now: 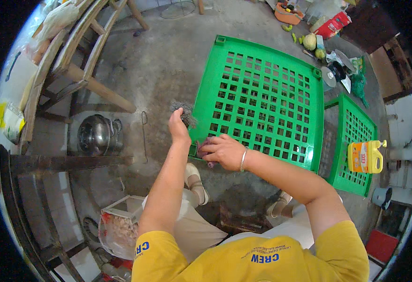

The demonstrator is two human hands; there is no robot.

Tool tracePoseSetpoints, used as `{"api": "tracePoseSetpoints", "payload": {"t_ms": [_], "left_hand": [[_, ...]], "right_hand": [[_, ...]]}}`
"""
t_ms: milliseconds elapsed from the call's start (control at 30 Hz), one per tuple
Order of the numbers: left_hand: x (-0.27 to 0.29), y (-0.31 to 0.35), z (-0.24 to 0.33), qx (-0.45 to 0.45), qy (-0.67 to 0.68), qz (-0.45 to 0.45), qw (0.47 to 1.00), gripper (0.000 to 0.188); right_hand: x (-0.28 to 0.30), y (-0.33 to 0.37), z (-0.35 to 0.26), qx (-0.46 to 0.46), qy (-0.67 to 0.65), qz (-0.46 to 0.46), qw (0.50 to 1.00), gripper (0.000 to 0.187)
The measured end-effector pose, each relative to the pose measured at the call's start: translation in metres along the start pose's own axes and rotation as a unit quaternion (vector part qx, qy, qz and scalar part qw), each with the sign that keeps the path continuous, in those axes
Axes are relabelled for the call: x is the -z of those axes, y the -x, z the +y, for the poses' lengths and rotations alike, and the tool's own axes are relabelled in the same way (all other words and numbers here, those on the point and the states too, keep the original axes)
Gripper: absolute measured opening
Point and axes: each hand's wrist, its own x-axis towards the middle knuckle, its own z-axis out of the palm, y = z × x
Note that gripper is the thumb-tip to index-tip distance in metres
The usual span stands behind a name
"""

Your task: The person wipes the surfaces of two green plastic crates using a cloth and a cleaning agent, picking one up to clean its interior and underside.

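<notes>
A large green plastic shelf panel with a square-holed grid [205, 105] lies in front of me. My left hand [179, 129] is closed around a grey, wiry scouring pad [186, 113] beside the panel's left edge. My right hand [227, 151] is over the panel's near left corner, fingers curled on a dull purple-pink bunched thing [203, 149], which looks like a cloth. The fingers cover part of it, so its kind is uncertain.
Right of the panel, a yellow jug [363, 157] sits on a second green panel [353, 120]. Left are a wooden frame [107, 94] and a shiny metal pot [93, 135]. An orange basin [288, 16], melons [310, 42] and a red bag [333, 26] stand at the far right.
</notes>
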Motion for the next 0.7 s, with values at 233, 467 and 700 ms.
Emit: {"api": "tracePoseSetpoints", "payload": {"t_ms": [233, 467, 700], "left_hand": [[-0.022, 0.026, 0.014, -0.091, -0.143, 0.012, 0.986, 0.036], [-0.009, 0.010, 0.001, -0.147, -0.110, 0.080, 0.980, 0.025], [-0.020, 0.016, 0.007, -0.096, -0.075, 0.045, 0.992, 0.026]], "right_hand": [[-0.011, -0.009, -0.007, -0.048, 0.140, 0.046, 0.988, 0.023], [0.007, -0.014, -0.004, -0.211, 0.038, -0.028, 0.976, 0.036], [0.002, -0.015, -0.014, -0.081, 0.021, -0.030, 0.996, 0.028]]}}
